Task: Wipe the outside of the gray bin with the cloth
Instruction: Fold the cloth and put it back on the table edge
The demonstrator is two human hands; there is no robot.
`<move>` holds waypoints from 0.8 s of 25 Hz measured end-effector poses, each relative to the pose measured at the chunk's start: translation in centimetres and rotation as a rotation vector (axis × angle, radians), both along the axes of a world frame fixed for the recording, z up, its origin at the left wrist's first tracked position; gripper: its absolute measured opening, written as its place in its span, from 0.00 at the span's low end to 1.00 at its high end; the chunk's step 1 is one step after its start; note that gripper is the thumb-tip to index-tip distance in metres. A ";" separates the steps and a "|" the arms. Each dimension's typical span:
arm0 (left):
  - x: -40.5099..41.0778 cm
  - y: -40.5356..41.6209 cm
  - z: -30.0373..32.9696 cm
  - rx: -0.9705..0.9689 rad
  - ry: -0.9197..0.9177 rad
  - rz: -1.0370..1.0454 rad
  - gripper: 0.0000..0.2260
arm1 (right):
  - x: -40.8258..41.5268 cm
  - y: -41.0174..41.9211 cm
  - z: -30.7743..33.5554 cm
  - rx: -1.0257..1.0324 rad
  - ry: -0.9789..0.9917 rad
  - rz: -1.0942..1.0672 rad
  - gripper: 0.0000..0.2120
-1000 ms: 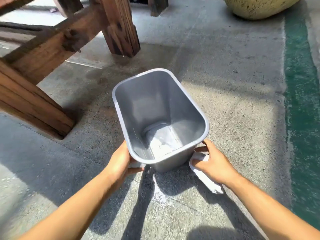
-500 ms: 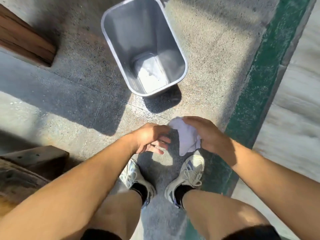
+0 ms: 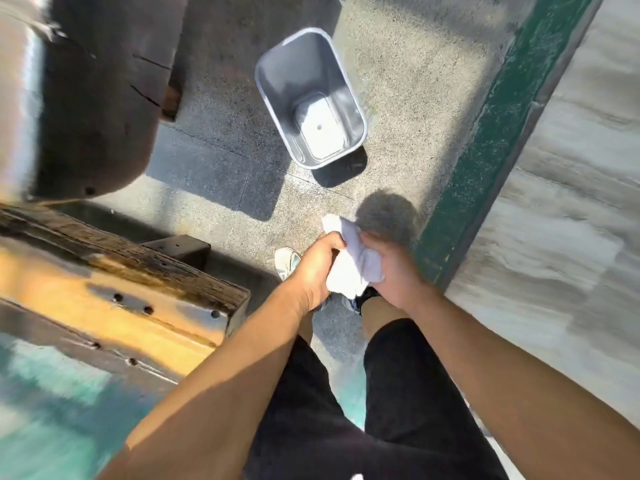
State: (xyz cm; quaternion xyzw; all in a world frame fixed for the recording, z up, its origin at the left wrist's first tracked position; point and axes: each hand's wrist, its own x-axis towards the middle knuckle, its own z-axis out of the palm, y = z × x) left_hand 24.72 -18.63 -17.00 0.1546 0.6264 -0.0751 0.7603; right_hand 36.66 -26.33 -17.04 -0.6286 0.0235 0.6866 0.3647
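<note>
The gray bin (image 3: 277,84) stands upright and empty on the concrete floor ahead of me, untouched by either hand. The white cloth (image 3: 353,261) is bunched between both hands, well short of the bin and above my feet. My left hand (image 3: 317,268) grips its left side. My right hand (image 3: 398,271) is closed around its right side.
A wooden bench (image 3: 138,306) and heavy timber beams (image 3: 97,98) fill the left. A green painted strip (image 3: 485,140) runs along the right, with pale pavement beyond it. My legs in black shorts and white shoes (image 3: 287,263) are below the hands.
Both hands left the bin, which now stands alone on the floor. I rose and stepped back, so the bin looks farther away. The left hand joined the right on the cloth.
</note>
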 end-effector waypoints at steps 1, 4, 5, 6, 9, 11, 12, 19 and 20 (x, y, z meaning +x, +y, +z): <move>0.2 -0.1 2.8 -0.014 -0.044 0.038 0.10 | -0.3 0.0 2.8 0.006 -0.063 0.078 0.13; 0.5 -0.6 9.2 0.048 -0.110 0.137 0.12 | 0.0 0.0 9.0 0.076 -0.272 0.228 0.14; 0.4 -0.4 10.8 0.082 -0.117 0.168 0.14 | 0.2 -0.1 10.7 0.070 -0.282 0.231 0.13; 0.2 -0.2 12.0 0.123 -0.126 0.197 0.16 | 0.5 -0.1 12.0 0.068 -0.266 0.211 0.11; -0.2 -0.1 16.0 0.187 -0.138 0.217 0.19 | 1.9 -0.2 15.5 0.119 -0.209 0.203 0.07; -0.5 0.3 18.5 0.238 -0.171 0.243 0.16 | 2.7 -0.2 17.9 0.155 -0.186 0.230 0.06; -0.7 0.6 19.6 0.278 -0.188 0.261 0.15 | 3.2 0.1 18.9 0.188 -0.156 0.251 0.06; -6.1 3.0 23.6 0.461 -0.054 0.219 0.08 | 1.6 4.9 23.8 0.255 -0.250 0.423 0.18; -7.2 3.7 23.7 0.460 -0.034 0.231 0.08 | 1.0 5.9 24.3 0.263 -0.266 0.442 0.16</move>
